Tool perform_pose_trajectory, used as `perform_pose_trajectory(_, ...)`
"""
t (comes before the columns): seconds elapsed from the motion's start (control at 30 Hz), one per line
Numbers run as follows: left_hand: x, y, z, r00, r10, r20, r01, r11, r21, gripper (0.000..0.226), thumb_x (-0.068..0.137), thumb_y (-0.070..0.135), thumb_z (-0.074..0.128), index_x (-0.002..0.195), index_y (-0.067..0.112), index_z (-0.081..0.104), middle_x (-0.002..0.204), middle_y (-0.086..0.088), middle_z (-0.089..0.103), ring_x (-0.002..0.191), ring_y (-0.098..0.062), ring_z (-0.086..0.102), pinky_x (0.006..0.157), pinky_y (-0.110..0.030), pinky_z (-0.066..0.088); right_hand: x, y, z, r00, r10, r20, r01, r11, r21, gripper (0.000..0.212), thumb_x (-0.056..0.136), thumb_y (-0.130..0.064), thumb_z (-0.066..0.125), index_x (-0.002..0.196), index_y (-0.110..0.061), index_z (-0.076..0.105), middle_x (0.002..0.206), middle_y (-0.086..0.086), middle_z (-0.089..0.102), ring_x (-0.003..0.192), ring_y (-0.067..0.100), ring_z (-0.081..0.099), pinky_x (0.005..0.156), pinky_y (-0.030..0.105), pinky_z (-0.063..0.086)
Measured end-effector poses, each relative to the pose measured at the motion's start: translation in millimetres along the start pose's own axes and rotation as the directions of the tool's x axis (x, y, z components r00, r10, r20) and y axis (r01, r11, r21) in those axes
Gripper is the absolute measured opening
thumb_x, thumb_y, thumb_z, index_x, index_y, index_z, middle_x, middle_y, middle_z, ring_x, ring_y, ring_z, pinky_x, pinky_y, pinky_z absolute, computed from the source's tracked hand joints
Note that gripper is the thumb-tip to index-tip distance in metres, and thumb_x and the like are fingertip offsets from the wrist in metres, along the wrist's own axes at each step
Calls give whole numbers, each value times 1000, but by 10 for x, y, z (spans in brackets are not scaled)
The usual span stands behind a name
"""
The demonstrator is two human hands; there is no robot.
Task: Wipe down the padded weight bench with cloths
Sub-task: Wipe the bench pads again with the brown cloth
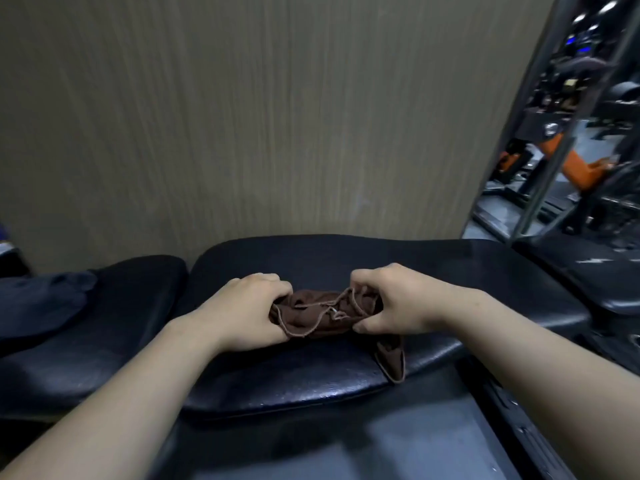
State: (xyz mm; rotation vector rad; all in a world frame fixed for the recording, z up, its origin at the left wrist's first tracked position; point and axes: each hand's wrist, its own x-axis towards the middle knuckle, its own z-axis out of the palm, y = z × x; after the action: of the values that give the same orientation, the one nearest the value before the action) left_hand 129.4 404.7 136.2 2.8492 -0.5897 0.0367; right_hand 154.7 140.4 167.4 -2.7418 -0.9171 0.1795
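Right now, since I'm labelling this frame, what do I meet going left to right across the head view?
dark blue cloth → left hand → brown cloth → right hand → orange machine in the background

Gym: black padded bench [346, 265] in 2 sections runs across near centre, w/ orange-framed machines [585, 168] and a grey steel upright [554, 161] at far right among more dark equip. Wood-grain wall panel [242, 116] stands right behind the bench.
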Motion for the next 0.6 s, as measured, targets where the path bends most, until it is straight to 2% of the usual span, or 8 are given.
perform_pose_trajectory(0.2, 272, 743, 21, 982, 180, -51, -182, 983, -36, 44, 65, 71, 47, 83, 31, 56, 82, 12, 53, 83, -9, 53, 77, -38, 49, -890, 228, -352, 981, 154, -114, -154, 988, 6, 36, 71, -40, 79, 87, -28, 49, 76, -6, 63, 73, 14, 60, 67, 34, 51)
perform_pose_trajectory(0.33, 514, 1398, 95, 942, 326, -75, -329, 944, -35, 44, 66, 72, 47, 82, 32, 56, 83, 12, 53, 85, -9, 52, 74, -35, 47, -1624, 454, -438, 950, 256, -177, -258, 966, 10, 36, 72, -37, 78, 79, -32, 43, 72, -4, 61, 67, 9, 56, 60, 31, 47)
perform_pose_trajectory(0.43, 689, 1903, 275, 906, 417, -67, -419, 908, -9, 38, 71, 67, 54, 80, 30, 54, 82, 12, 52, 84, -11, 51, 75, -36, 47, -2073, 683, -412, 926, 322, -199, -324, 946, 24, 35, 71, -31, 77, 82, -25, 44, 68, -3, 58, 63, 12, 54, 58, 35, 47)
perform_pose_trajectory(0.6, 940, 2561, 524, 853, 521, -38, -521, 854, -3, 43, 70, 70, 45, 81, 29, 52, 82, 11, 50, 85, -15, 53, 72, -37, 46, -2714, 1003, -483, 878, 420, -229, -430, 903, 9, 34, 71, -29, 77, 88, -24, 48, 72, -4, 56, 67, 10, 53, 56, 28, 40)
